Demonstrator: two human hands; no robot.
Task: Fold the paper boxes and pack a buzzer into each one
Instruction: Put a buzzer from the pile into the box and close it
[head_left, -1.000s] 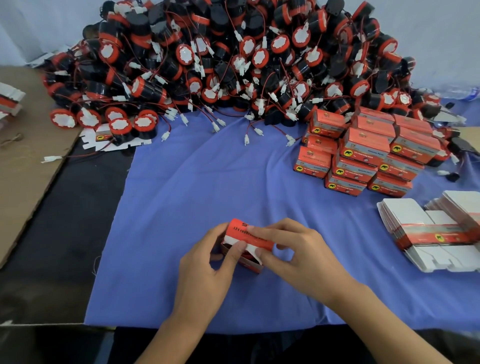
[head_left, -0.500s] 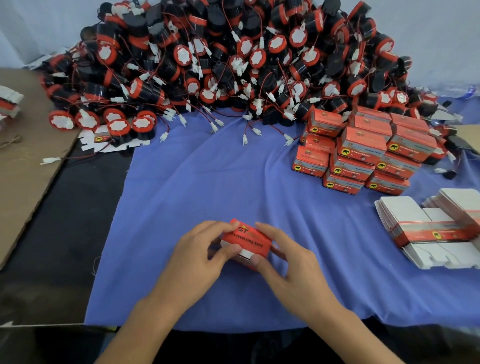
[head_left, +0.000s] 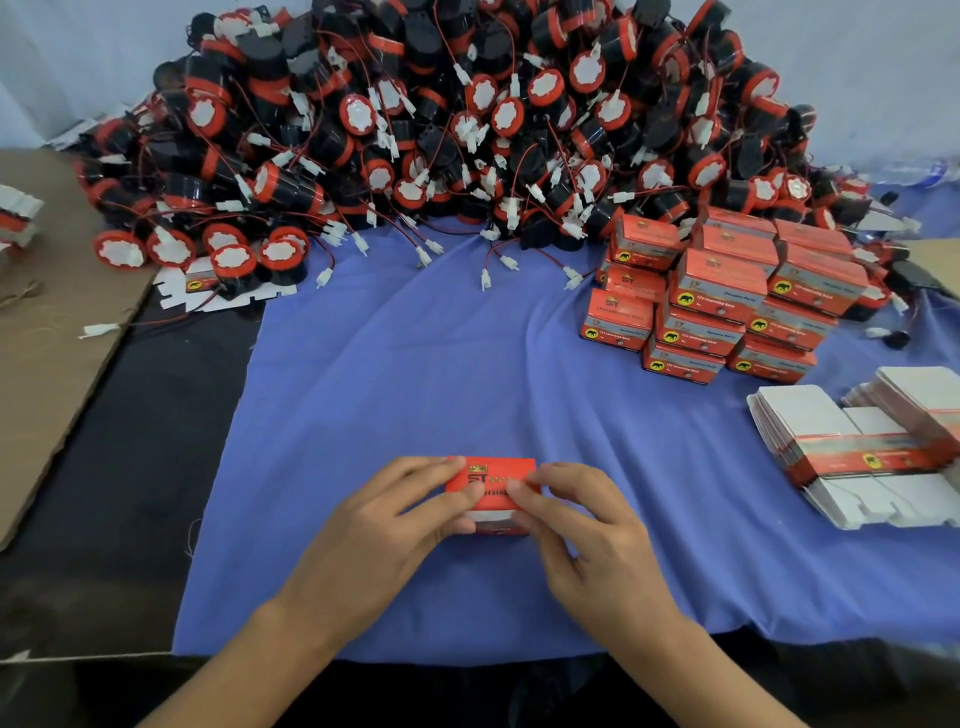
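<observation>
Head view: nearest the camera, two bare forearms come in from the lower edge and meet over the near middle of a blue cloth (head_left: 415, 389) spread on the dark tabletop (head_left: 119, 493). The left hand (head_left: 384, 530) and the right hand (head_left: 587, 545) share a grip on one orange paper box (head_left: 493, 480). The left takes its left end and the right its right end, with fingers curled round the sides and both thumbs pressed on the printed top face. A white strip shows along the near side of the box. Whether its underside touches the cloth cannot be told. Further out, at the right edge, lies a fanned stack of flat box blanks (head_left: 852, 452), white side up with an orange band across them. Beyond those, right of centre, finished boxes (head_left: 717, 301) stand piled in several layers. On the left, a brown cardboard sheet (head_left: 47, 353) lies over the tabletop beside the cloth. Farthest back, a large heap of black and orange buzzers (head_left: 467, 130) with red wires and white plugs spans the cloth's far edge against a pale wall.
</observation>
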